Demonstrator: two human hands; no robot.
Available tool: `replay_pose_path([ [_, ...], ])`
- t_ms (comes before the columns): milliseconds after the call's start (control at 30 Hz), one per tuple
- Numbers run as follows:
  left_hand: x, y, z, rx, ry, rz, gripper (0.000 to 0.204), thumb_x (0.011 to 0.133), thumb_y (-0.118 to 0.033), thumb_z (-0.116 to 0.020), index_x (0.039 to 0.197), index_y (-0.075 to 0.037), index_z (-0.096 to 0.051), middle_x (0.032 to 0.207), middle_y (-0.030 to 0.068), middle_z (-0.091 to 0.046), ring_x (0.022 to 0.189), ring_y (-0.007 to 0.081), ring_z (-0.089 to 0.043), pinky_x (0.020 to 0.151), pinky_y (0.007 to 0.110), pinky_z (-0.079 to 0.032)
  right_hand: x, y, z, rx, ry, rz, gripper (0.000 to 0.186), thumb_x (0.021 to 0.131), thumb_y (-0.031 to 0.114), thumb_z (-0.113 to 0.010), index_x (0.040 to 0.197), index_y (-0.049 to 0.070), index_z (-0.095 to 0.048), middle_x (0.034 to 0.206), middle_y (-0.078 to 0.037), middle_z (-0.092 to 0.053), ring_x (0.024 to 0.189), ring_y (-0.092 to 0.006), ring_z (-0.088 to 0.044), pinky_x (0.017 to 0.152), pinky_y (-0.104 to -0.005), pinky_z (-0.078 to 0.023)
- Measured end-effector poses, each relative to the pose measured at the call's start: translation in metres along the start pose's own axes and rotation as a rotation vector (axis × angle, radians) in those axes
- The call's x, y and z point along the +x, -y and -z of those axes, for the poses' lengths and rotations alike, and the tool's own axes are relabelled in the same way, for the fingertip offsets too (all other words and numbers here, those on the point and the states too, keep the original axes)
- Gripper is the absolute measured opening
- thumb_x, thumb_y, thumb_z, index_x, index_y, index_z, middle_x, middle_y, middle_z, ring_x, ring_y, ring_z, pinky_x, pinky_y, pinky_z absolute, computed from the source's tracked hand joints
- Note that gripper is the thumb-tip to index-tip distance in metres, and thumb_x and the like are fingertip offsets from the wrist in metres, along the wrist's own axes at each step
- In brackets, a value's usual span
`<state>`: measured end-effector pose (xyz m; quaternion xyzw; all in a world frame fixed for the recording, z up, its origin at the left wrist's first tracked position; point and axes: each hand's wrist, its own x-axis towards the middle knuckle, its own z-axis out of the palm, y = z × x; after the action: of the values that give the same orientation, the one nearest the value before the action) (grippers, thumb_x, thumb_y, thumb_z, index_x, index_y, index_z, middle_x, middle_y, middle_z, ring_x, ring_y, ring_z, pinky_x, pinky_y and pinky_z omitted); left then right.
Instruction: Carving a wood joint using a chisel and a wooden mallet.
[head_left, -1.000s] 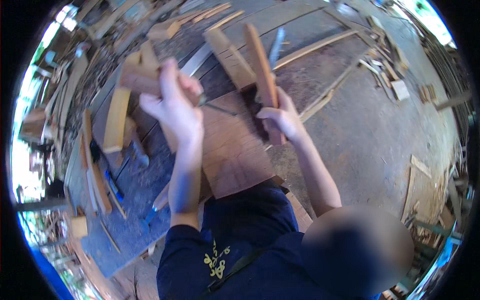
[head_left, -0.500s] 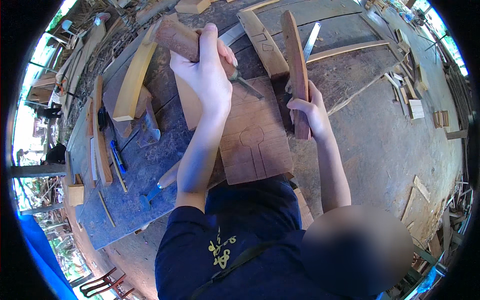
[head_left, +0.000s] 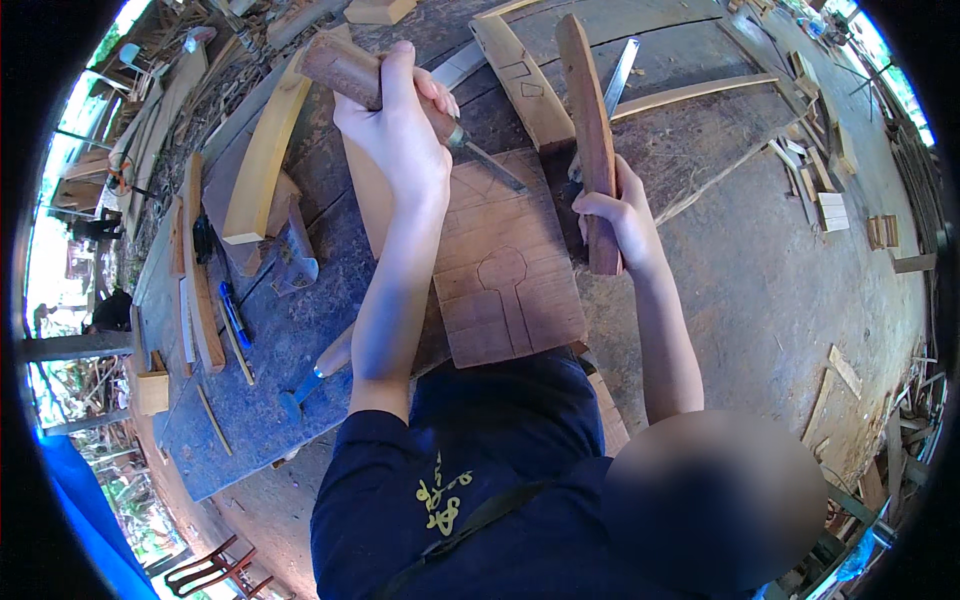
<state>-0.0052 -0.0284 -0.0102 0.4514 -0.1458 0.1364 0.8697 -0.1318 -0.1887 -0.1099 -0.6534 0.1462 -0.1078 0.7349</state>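
Note:
My left hand (head_left: 400,140) is closed round the thick wooden handle of a chisel (head_left: 490,164). The steel blade slants down to the right, its tip at the upper part of a flat brown wooden board (head_left: 470,320). A pencilled outline, round at one end with a straight stem, is drawn on that board. To the right of the board, my right hand (head_left: 625,215) grips a dark reddish wooden bar (head_left: 590,110), held raised and lengthwise. Whether the chisel tip bites into the wood cannot be made out.
A pale block with drawn shapes (head_left: 525,85) lies beyond the board, near a shiny metal strip (head_left: 622,75). On the left are a curved yellowish piece (head_left: 265,160), a blue pen (head_left: 234,312) and another wooden-handled tool (head_left: 335,355). Offcuts (head_left: 810,190) lie on the right.
My left hand and the chisel handle have shifted slightly up and left, the tip staying near the same spot. The bar in my right hand has moved up a little.

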Motion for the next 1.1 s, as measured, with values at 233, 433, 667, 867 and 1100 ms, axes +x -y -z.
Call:
replay_pose_path([
  [233,0.001,0.000,0.002,0.004,0.004,0.003,0.028,0.087,-0.013,-0.064,0.067,-0.006,-0.045,0.053,0.0031,-0.045,0.042,0.0156,-0.044,0.045,0.033,-0.039,-0.002,0.002,-0.001,0.007,0.008,-0.040,0.043,0.067,0.005,-0.069,0.106,0.000,-0.052,0.080,-0.005,-0.055,0.064,-0.0159,-0.058,0.057,-0.0300,-0.047],
  [433,0.003,0.005,0.005,-0.021,0.006,0.011,0.022,0.088,-0.010,-0.063,0.076,-0.004,-0.047,0.054,0.0047,-0.046,0.041,0.0160,-0.045,0.042,0.033,-0.039,0.000,-0.001,0.000,-0.027,-0.002,-0.011,0.044,0.067,0.007,-0.070,0.106,0.000,-0.053,0.081,-0.006,-0.055,0.068,-0.0161,-0.058,0.060,-0.0307,-0.047],
  [667,0.002,0.006,0.000,-0.015,0.037,-0.023,0.026,0.087,-0.011,-0.064,0.068,-0.004,-0.047,0.052,0.0045,-0.047,0.041,0.0156,-0.045,0.043,0.033,-0.039,0.000,0.003,-0.001,-0.018,0.013,-0.026,0.045,0.067,0.008,-0.070,0.107,-0.001,-0.053,0.081,-0.007,-0.055,0.067,-0.0171,-0.058,0.060,-0.0308,-0.048],
  [867,-0.006,0.007,-0.019,0.070,0.086,-0.070,0.025,0.086,-0.007,-0.065,0.068,-0.003,-0.048,0.052,0.0053,-0.048,0.040,0.0153,-0.046,0.040,0.030,-0.037,-0.002,0.003,-0.002,-0.011,0.006,-0.039,0.044,0.067,0.007,-0.069,0.107,-0.001,-0.053,0.079,-0.007,-0.055,0.065,-0.0171,-0.058,0.059,-0.0308,-0.048],
  [1100,-0.011,0.016,-0.037,0.185,0.128,-0.091,0.021,0.087,-0.006,-0.064,0.071,-0.004,-0.050,0.052,0.0034,-0.049,0.040,0.0111,-0.047,0.038,0.027,-0.039,-0.002,0.002,-0.001,0.014,0.018,-0.056,0.043,0.067,0.006,-0.070,0.106,0.000,-0.052,0.078,-0.006,-0.055,0.063,-0.0166,-0.057,0.056,-0.0305,-0.047],
])
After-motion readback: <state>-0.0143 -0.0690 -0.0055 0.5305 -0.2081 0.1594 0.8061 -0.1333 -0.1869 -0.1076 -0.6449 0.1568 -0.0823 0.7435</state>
